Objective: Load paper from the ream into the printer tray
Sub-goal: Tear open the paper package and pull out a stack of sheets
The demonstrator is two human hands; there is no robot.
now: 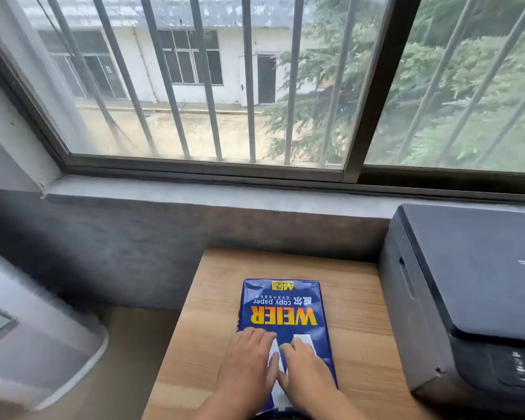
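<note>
A: While both hands lie flat, where's the paper?
B: Blue plastic-wrapped paper ream (284, 322) at the wooden table (358, 310)'s middle; left hand (249, 362) and right hand (308, 374) press its torn white opening, fingers extended, gripping nothing.
A: Handling?
B: Likely heavy, slick wrapper; pull sheets out at the near end.

Blue ream (285, 310) lying flat on wooden table (358, 301), wrapper split at its near end with white paper (304, 341) showing. Left hand (249, 359) and right hand (306, 368) pressed side by side on that near end. Dark printer (467, 286) standing right of the ream, apart from it. Barred window (225, 80) beyond.
</note>
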